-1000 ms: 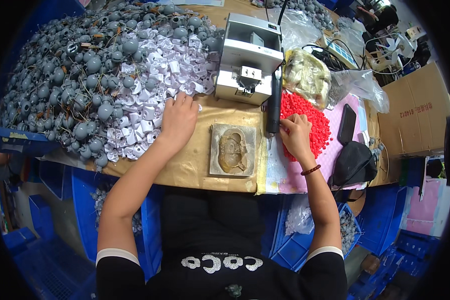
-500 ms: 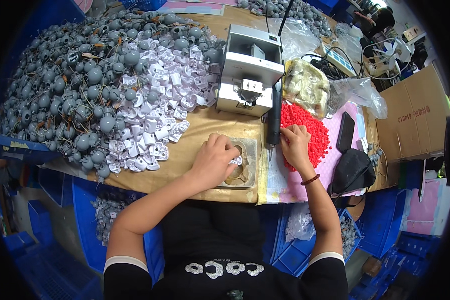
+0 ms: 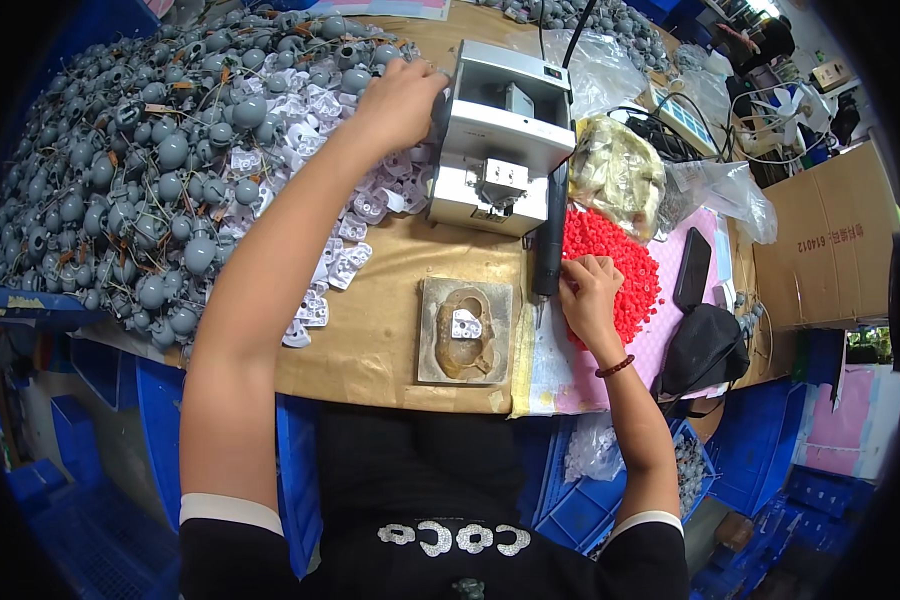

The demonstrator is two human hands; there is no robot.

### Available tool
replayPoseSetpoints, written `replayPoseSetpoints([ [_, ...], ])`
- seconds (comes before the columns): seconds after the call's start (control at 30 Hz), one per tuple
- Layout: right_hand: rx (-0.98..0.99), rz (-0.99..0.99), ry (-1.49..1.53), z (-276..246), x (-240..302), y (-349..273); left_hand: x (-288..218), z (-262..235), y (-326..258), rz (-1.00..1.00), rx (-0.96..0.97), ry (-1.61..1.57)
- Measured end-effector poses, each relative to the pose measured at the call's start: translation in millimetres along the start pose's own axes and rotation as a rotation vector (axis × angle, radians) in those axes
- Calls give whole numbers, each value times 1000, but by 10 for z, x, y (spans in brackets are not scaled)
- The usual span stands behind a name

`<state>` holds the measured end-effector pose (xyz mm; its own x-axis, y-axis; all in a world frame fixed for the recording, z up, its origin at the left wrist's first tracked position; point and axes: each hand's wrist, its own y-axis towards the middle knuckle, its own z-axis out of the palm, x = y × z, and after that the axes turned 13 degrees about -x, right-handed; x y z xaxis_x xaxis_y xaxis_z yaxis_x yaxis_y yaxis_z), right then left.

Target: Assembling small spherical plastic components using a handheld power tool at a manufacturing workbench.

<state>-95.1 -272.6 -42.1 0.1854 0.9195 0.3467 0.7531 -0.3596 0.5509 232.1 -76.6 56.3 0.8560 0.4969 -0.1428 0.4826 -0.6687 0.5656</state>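
Observation:
My left hand [image 3: 400,105] reaches far out over the grey and white pile, beside the white machine. Its fingers bend down onto grey parts there, and their tips are hidden. In front of the machine lies a metal fixture block [image 3: 432,350] with a shaped hollow. A small white plastic piece [image 3: 465,324] rests in that hollow. My right hand [image 3: 592,295] is at the near left edge of the small red pieces [image 3: 630,270], its fingers bent together. Whatever they pinch is hidden. Close to its fingertips is the black electric screwdriver [image 3: 548,250], its bit pointing toward me.
Round grey parts with wires [image 3: 120,190] and white plastic housings [image 3: 345,262] cover the table's left. The white machine [image 3: 500,130] stands mid-table. At right lie a yellowish bag [image 3: 620,165], a phone [image 3: 692,268], a black pouch [image 3: 705,350] and a cardboard box [image 3: 825,240].
My left hand has left the fixture and moved far forward to the pile beside the machine. The white piece now shows uncovered in the fixture. My right hand has barely moved.

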Motion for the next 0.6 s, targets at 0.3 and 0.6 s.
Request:
replayPoseSetpoints([
  [0.3,27,37,16,-117,57,57,81,-8,47,159,141,77],
  [0.6,105,145,-7,-56,33,119,397,-760,122,70,-289,-205],
])
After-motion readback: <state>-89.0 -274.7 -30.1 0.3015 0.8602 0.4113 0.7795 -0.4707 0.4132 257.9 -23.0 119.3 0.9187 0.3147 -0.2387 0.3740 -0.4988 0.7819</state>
